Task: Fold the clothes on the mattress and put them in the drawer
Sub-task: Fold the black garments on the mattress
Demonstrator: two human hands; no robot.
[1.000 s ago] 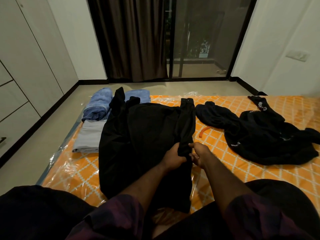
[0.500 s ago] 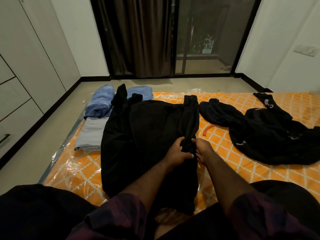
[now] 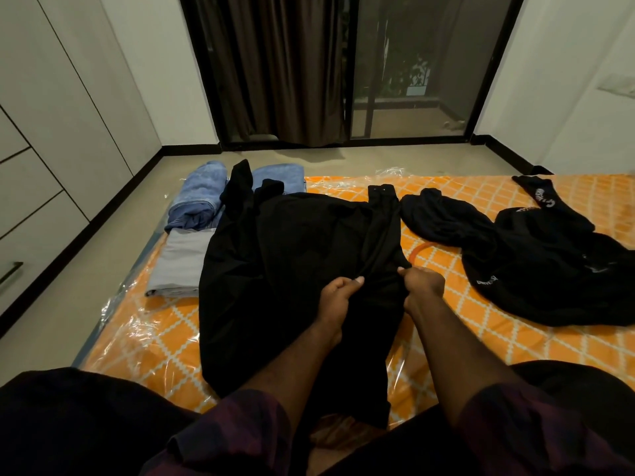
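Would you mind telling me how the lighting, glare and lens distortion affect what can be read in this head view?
Head view: dim, warm light; the black garment loses its fold detail, so each hand's grip is hard to read; glare streaks the plastic over the mattress; the wide lens bows the cupboard lines at left.

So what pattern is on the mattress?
Orange with a white diamond lattice, on the mattress, seen in the head view.

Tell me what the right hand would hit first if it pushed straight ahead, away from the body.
Probably the folded sleeve strip of the black garment that the right hand pinches; beyond lies orange patterned mattress. Depth is uncertain.
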